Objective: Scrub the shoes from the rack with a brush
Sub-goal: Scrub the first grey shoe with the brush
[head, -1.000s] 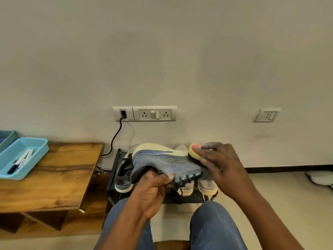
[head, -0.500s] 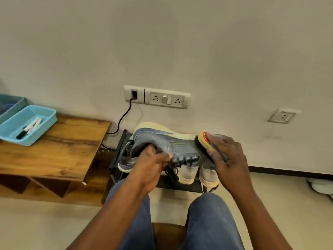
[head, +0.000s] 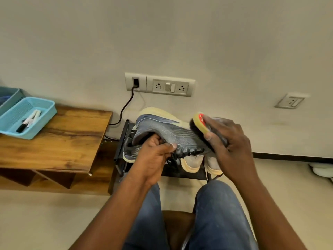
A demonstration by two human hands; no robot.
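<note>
Plain beige wall [head: 180, 42] is filling most of the background, with a low black rack [head: 124, 141] sitting against it on the floor. So progress-wise, I'd call this mid-scrub on one shoe, nowhere near finished overall.

The left hand [head: 155, 156] is gripping the blue-grey shoe [head: 167, 132] with fingers curled tight around its collar, holding it up on its side over the knees, pale sole facing the wall. The right hand [head: 228, 141] is wrapping its fingers around the brush [head: 200, 123], dark bristles pressing right against the upper near the toe end. Can't tell how clean the knit is getting, no obvious dirt either way.

Still waiting on the rack, as far as I can see:
- one matching blue-grey shoe [head: 131, 150], left side
- two pale shoes [head: 192, 162], toes pointing out, partly hidden behind the held one

So four shoes total, one brush. Can't say whether any of the racked ones are already done.

Other stuff: one wooden table [head: 63, 141], two blue trays [head: 27, 116] on it, nearer one holding what's looking like two markers [head: 28, 120]. Two socket plates [head: 160, 85] on the wall, plus something white on the floor far right.
</note>
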